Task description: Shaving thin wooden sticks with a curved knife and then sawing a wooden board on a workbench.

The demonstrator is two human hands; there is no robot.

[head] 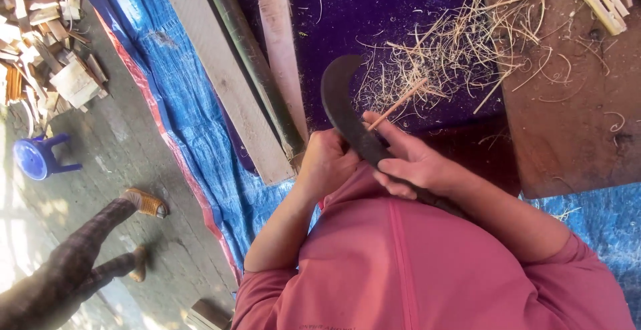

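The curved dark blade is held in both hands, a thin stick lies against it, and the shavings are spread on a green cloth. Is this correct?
Not quite. The head view shows the shavings on a purple cloth, not a green one. The rest holds: the left hand and right hand hold the curved dark blade, and the thin stick lies against it.

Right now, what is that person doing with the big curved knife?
A person in a pink shirt is shaving a thin bamboo stick against a dark curved blade. The left hand grips near the blade's lower part, and the right hand holds the stick across its edge. Pale shavings lie piled on the purple sheet ahead, with planks alongside.
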